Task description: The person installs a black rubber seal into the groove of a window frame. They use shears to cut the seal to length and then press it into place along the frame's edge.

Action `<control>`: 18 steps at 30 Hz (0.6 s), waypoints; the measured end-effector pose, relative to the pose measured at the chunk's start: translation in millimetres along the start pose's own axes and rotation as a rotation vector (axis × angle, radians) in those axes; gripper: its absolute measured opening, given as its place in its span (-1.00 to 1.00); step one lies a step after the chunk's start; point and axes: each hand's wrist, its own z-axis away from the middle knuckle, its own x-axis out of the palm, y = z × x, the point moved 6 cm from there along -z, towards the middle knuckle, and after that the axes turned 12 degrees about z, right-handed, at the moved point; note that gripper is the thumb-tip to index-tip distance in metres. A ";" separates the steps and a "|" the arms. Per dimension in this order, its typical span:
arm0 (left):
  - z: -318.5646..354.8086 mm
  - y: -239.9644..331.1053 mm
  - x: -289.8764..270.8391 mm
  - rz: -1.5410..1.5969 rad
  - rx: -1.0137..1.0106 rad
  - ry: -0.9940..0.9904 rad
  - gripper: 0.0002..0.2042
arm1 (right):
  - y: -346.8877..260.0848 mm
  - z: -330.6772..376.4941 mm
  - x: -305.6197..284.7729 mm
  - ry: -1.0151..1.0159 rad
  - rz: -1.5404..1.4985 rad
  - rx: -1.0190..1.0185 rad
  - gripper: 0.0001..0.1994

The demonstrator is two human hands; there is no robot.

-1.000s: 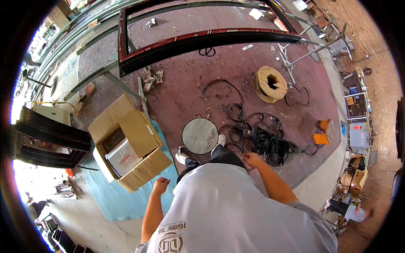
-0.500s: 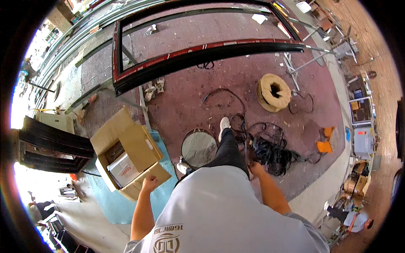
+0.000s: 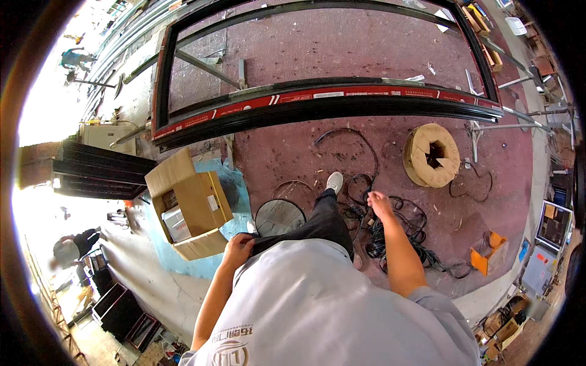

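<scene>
My left hand (image 3: 238,249) hangs at my hip beside the dark trousers, fingers curled in loosely and nothing visible in them. Out in front, my right hand (image 3: 379,202) is loosely closed, with nothing seen in it, over a tangle of black strip or cable (image 3: 403,235) on the floor. Left of my legs stands an opened cardboard box (image 3: 210,204) with a white package (image 3: 176,224) inside. A round grey-topped drum or stool (image 3: 279,218) sits close to my left leg.
Ahead, a large black frame with red tape (image 3: 317,104) rests raised on metal stands. A cardboard-sided reel (image 3: 431,155) lies at right, an orange piece (image 3: 488,253) nearer. Black profiles (image 3: 101,171) are stacked at left. A person (image 3: 73,247) is at far left.
I have stepped forward, and the black frame looks closer. My right hand has swung forward and up; my left hand has dropped back toward my hip, away from the box.
</scene>
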 end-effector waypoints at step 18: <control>-136.0 63.6 -42.6 -0.266 0.128 -0.122 -0.71 | 157.0 -3.2 -18.1 0.165 0.132 0.130 -0.70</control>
